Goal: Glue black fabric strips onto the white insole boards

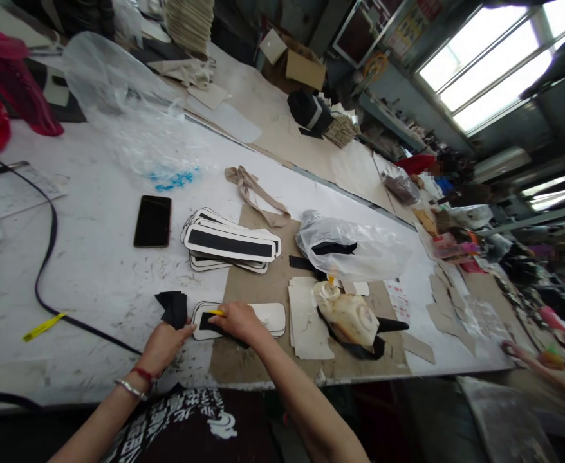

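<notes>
A long white piece (270,315) with rounded ends lies on brown board near the table's front edge. My right hand (238,320) is closed on a thin yellow tool (215,312) and rests over a black strip (208,323) on the piece's left part. My left hand (169,341) has its fingers pressed together at the piece's left end, against a folded black cloth (174,307). Behind the hands sits a pile of white-edged pieces with black strips (229,243).
A phone (152,221) lies behind my left hand. To the right are pale sheets (306,321), a stained plastic bottle (352,318) and a plastic bag (360,247). A black cable (51,238) crosses the left side. At the far right, another person's arm (528,363) reaches in.
</notes>
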Demonstrator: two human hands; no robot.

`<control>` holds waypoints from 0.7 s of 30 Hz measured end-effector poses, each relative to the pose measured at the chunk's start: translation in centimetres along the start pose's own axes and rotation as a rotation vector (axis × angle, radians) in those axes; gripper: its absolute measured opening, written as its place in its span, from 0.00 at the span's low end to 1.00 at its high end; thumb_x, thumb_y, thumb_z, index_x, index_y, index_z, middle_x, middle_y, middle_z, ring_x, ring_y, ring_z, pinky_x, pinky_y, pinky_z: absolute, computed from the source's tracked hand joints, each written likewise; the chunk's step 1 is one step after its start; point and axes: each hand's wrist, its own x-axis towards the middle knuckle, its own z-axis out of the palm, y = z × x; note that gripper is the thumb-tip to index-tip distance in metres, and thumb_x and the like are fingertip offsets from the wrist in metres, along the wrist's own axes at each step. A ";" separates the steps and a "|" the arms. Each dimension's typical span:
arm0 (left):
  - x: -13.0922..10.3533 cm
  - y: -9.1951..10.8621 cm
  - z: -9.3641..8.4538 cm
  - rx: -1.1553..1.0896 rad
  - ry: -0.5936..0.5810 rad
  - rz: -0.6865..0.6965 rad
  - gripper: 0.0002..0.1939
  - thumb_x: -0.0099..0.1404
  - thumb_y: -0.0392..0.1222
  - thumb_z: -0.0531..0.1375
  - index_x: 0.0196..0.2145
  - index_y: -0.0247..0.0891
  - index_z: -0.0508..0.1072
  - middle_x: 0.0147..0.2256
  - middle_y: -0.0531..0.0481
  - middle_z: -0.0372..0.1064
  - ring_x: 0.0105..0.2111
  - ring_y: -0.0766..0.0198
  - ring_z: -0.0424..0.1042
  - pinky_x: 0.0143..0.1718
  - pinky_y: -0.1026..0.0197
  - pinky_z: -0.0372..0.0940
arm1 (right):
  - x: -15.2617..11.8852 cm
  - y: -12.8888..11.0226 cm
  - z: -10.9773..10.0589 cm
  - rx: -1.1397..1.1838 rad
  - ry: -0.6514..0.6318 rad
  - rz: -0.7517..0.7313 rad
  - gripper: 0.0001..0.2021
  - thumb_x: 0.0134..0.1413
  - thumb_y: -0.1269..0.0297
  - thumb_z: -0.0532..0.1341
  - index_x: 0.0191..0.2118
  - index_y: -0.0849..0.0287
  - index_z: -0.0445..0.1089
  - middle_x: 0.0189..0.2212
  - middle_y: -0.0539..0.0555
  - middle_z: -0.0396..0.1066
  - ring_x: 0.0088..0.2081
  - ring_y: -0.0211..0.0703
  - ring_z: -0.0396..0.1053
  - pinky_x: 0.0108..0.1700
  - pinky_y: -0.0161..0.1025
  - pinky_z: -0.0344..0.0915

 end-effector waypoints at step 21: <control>1.0 0.8 0.4 0.432 -0.061 0.032 0.22 0.53 0.54 0.54 0.33 0.31 0.74 0.15 0.47 0.61 0.23 0.52 0.67 0.23 0.60 0.54 | 1.7 -0.7 0.8 -0.116 -0.039 0.017 0.22 0.53 0.45 0.51 0.37 0.57 0.72 0.33 0.59 0.74 0.38 0.50 0.70 0.35 0.41 0.63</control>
